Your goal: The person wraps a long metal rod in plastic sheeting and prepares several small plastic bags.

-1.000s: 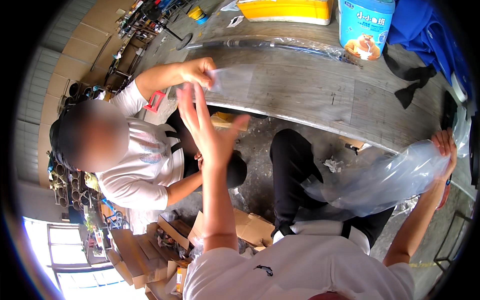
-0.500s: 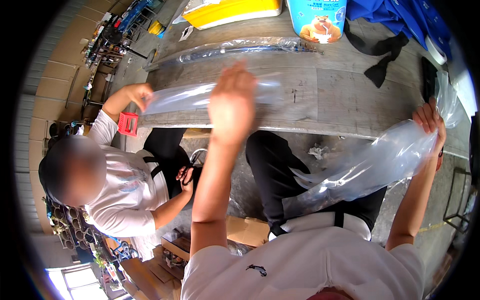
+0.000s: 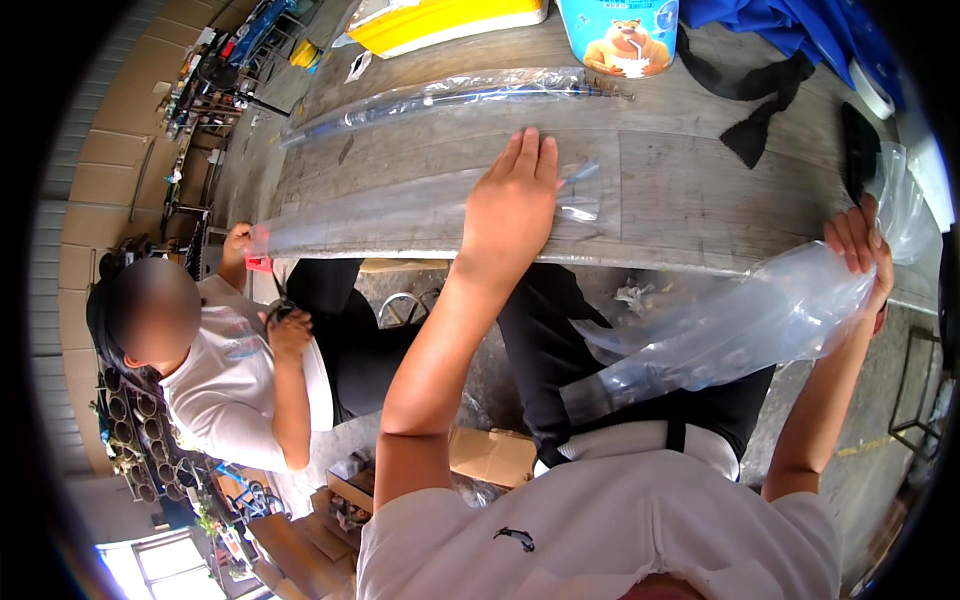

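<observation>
Clear plastic forms a long, flat sleeve (image 3: 380, 205) that lies across the grey wood-patterned table (image 3: 690, 190), from the left of the frame to its centre, so sheer that the grain shows through and only whitish glints and a crumpled right end give it away. Palm down with fingers straight and together, the left hand (image 3: 512, 205) lies over that right end near the centre; its thumb and whatever is under the palm are hidden. At the frame's right, the right hand (image 3: 858, 245) is closed around a bunch of clear plastic bags (image 3: 730, 320), gathered at the grip, glossy and creased, fanning down to the left over dark trousers; how many layers it has is hard to make out. At the left, a co-worker's hand (image 3: 238, 240) is at the sleeve's far end, beside a red plastic piece (image 3: 258, 264), its hold too small to tell, while the other hand (image 3: 290, 332) grips dark scissors (image 3: 280, 292). A blue bucket (image 3: 628, 45) and a yellow box (image 3: 450, 30) are cut off by the upper edge.
</observation>
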A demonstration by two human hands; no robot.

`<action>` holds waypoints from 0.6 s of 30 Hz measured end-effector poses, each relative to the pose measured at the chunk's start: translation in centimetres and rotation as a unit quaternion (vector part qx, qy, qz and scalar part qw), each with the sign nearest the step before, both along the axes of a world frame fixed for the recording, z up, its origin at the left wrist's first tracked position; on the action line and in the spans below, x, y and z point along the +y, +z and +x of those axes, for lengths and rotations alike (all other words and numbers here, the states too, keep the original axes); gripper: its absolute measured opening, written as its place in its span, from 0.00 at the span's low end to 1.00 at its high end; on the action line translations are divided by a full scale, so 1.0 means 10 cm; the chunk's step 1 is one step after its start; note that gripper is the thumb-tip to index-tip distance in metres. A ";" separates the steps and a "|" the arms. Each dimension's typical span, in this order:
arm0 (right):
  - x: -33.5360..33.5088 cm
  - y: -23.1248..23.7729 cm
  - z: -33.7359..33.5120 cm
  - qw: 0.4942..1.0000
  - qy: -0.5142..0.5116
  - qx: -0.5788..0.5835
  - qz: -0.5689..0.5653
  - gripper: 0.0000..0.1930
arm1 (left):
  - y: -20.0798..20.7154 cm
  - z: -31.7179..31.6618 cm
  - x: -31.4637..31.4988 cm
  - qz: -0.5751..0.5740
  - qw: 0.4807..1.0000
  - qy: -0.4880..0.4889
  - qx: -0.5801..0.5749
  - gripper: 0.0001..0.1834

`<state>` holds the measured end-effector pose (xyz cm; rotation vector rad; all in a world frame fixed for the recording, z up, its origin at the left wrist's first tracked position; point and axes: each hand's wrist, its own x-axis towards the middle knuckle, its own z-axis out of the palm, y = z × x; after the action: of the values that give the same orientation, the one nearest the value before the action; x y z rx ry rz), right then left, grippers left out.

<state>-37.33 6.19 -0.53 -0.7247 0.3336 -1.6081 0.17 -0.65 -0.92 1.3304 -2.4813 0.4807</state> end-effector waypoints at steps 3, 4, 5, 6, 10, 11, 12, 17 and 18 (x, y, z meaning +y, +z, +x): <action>-0.05 -0.02 0.01 1.000 0.008 0.005 -0.003 0.08 | -0.01 0.02 0.02 0.000 1.000 0.008 -0.008 0.20; -0.03 -0.01 -0.01 1.000 0.007 0.007 -0.006 0.08 | 0.00 0.01 0.00 -0.004 1.000 0.007 -0.011 0.20; -0.02 0.00 -0.03 1.000 0.008 0.010 -0.009 0.07 | 0.00 0.00 -0.01 -0.005 1.000 0.002 -0.009 0.20; 0.00 0.01 -0.05 1.000 0.003 0.019 -0.006 0.07 | -0.01 -0.01 -0.02 -0.006 1.000 -0.003 -0.007 0.20; -0.03 -0.12 -0.15 0.999 0.018 0.037 -0.026 0.10 | -0.03 0.03 -0.02 -0.024 0.998 0.011 -0.053 0.22; -0.02 -0.14 -0.15 0.999 0.000 0.043 -0.015 0.10 | -0.06 0.04 -0.02 -0.038 0.997 0.004 -0.071 0.22; -0.02 -0.17 -0.18 0.999 0.007 0.040 -0.017 0.13 | -0.09 0.05 0.00 -0.047 0.995 0.010 -0.084 0.23; 0.03 -0.29 -0.25 0.998 -0.022 0.052 -0.018 0.22 | -0.10 0.00 0.00 -0.067 0.997 0.013 -0.019 0.21; 0.01 -0.30 -0.25 0.998 -0.014 0.050 -0.021 0.21 | -0.10 0.01 0.00 -0.073 0.997 0.012 0.007 0.20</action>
<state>-39.79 6.31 -3.55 -0.8363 0.3849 -1.6127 0.29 -0.63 -1.93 1.3027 -2.3704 0.6440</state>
